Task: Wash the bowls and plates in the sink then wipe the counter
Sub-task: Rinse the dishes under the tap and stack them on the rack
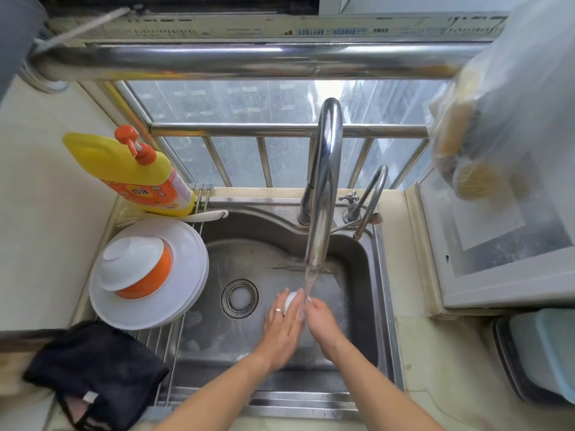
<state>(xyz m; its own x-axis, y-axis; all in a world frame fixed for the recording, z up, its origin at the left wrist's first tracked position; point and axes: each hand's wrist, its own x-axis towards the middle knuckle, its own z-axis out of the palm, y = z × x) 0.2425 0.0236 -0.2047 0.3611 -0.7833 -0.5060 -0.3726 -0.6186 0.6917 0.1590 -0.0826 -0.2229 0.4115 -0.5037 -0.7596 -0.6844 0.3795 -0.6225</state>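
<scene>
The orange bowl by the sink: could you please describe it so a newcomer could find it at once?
Start at the steel sink and look to its left edge, where a wire rack carries stacked white plates. The orange bowl sits upside down on top of them, under a smaller white bowl. It is the only orange dish there.

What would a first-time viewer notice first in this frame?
Probably the two hands under the running tap in the middle of the sink: the left hand cups a small white object while the right hand rubs beside it in the stream. Next, left of the basin, an upturned orange-and-white bowl on stacked white plates, with a yellow detergent bottle behind.
</scene>
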